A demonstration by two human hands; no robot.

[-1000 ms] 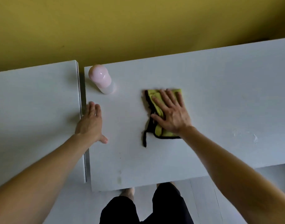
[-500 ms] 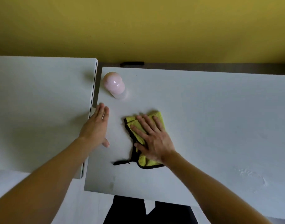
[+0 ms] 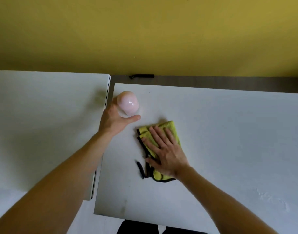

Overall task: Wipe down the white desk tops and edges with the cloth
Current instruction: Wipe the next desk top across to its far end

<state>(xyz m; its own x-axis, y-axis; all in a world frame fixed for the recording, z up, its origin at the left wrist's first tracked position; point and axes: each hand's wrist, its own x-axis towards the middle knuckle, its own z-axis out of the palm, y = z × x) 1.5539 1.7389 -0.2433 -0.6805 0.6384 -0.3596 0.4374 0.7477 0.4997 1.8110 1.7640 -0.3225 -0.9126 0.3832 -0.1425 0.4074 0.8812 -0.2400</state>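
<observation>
Since half a second ago the left grip point(image 3: 113, 122) has left the seam between the benches and reached up to the pink bottle point(image 3: 128, 103), while the cloth point(image 3: 168, 130) has barely shifted. That yellow, black-edged cloth lies folded on the right bench point(image 3: 229, 132), in its left half, at about 5 o'clock from the bottle. The right grip point(image 3: 168, 156) lies flat on it, released, fingers straight and spread, pressing it down. The palm hides the cloth's middle, and a black loop trails out, blurred, at its 7 o'clock corner.

The left grip comes at the bottle's base from 7 o'clock, thumb stretched along the near side. Its fingers are hidden behind the bottle and smeared by motion, so I cannot tell whether it has closed.

The bottle stands near the far left corner, just beside the narrow gap point(image 3: 109, 92) to the left bench point(image 3: 43, 124). From the cloth toward 3 o'clock, open white top stretches to the picture's border, which cuts it off. Faint scuffs point(image 3: 270, 198) lie at 4 o'clock. The near edge shows at 6 o'clock, with a dull smudge point(image 3: 122, 206) just inside it. Beyond the far edge a dark strip point(image 3: 212, 83) meets the yellow wall point(image 3: 144, 31).
</observation>
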